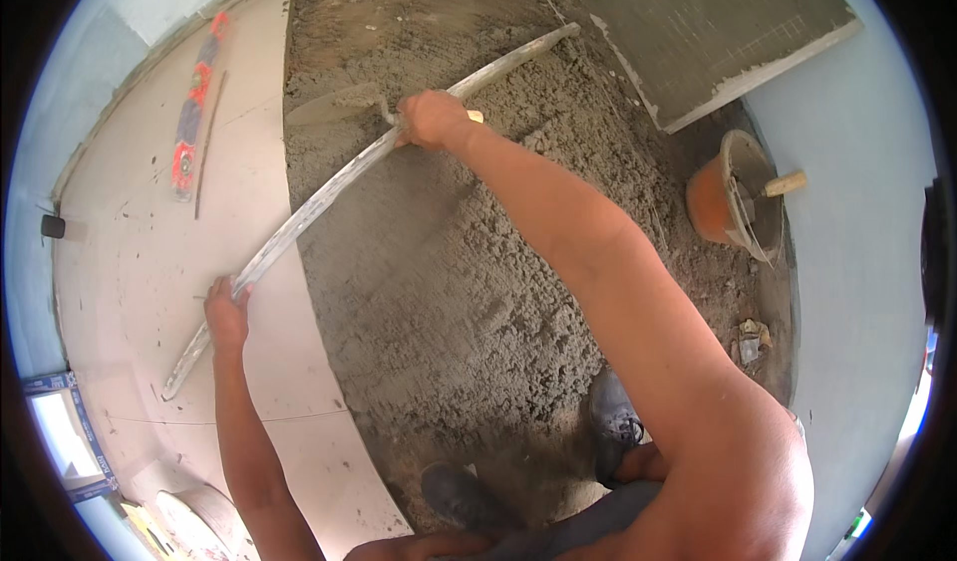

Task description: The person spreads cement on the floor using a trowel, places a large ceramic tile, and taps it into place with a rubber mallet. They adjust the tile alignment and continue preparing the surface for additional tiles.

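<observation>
A long pale bar (319, 200), laid slantwise, lower-left end over the pale tiles (264, 347), upper-right end over the grey mortar (498, 312). By the look of it, levelling only partly done: fairly smooth just below the bar, near the tile edge; coarse and lumpy farther right and toward the shoes (461, 496), so probably plenty left to flatten. Tiles on the left apparently already set.

Gripped in two places: toward the lower-left end by the fingers of the left hand (228, 312), beyond the middle by the fingers of the right hand (431, 120), both closed around it, with bare bar between and past them. Just beside the right hand, a trowel (334, 105), blade on the mortar, handle mostly hidden; cannot tell whether also grasped.

Farther out, a red-and-dark level (194, 103) on the tiles; near the right-hand wall (857, 252), an orange bucket (708, 202).
</observation>
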A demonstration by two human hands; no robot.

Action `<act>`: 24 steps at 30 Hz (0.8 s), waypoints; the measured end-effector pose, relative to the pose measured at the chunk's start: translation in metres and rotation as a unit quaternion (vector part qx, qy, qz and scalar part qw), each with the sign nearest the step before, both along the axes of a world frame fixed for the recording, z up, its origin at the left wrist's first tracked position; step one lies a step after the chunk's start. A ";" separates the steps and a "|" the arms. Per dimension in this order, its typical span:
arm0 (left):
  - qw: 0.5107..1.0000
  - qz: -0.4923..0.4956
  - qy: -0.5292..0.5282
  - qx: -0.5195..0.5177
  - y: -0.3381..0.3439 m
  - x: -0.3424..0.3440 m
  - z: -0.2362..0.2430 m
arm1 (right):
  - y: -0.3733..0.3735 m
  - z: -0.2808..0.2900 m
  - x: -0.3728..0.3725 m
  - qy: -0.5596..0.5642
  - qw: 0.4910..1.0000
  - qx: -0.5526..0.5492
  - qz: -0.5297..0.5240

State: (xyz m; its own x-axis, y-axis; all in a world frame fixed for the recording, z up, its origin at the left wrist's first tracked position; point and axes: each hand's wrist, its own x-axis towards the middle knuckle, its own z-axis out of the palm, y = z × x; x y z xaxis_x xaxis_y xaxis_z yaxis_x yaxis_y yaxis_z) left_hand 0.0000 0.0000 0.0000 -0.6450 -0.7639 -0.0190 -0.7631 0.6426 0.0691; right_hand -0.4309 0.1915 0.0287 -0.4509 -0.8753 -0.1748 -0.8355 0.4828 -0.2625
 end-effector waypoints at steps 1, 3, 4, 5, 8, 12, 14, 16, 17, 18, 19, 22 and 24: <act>1.000 -0.006 -0.027 0.003 -0.002 0.001 0.006 | 0.002 0.000 0.005 0.003 1.000 -0.006 -0.003; 0.998 -0.013 -0.063 0.001 0.000 0.004 0.011 | 0.011 0.000 0.019 0.006 1.000 -0.003 -0.011; 0.997 -0.015 -0.073 -0.003 0.003 0.009 0.009 | 0.017 0.002 0.027 0.005 1.000 0.006 -0.016; 0.996 -0.017 -0.082 -0.008 0.006 0.014 0.008 | 0.022 0.003 0.036 0.004 1.000 0.015 -0.021; 0.996 -0.033 -0.085 -0.014 0.006 0.044 0.015 | 0.033 0.006 0.068 -0.012 0.999 0.015 -0.026; 0.994 -0.050 -0.088 0.032 0.015 0.056 0.024 | 0.055 -0.001 0.096 0.004 0.999 -0.006 -0.041; 0.993 -0.056 -0.093 0.041 0.020 0.066 0.026 | 0.064 -0.003 0.108 -0.002 0.999 -0.008 -0.050; 0.994 -0.055 -0.084 0.051 0.027 0.073 0.028 | 0.071 0.000 0.118 -0.022 0.998 -0.002 -0.056; 0.994 -0.055 -0.079 0.055 0.030 0.076 0.028 | 0.077 0.001 0.122 -0.023 0.998 -0.002 -0.057; 0.994 -0.061 -0.078 0.055 0.032 0.080 0.028 | 0.083 0.004 0.127 -0.026 0.998 -0.002 -0.056; 0.993 -0.067 -0.076 0.055 0.033 0.085 0.029 | 0.089 0.007 0.133 -0.028 0.998 -0.002 -0.056; 0.993 -0.079 -0.074 0.056 0.035 0.098 0.029 | 0.105 0.018 0.153 -0.047 0.996 0.033 -0.063; 0.992 -0.082 -0.079 0.058 0.036 0.106 0.026 | 0.117 0.013 0.165 -0.042 0.997 0.024 -0.066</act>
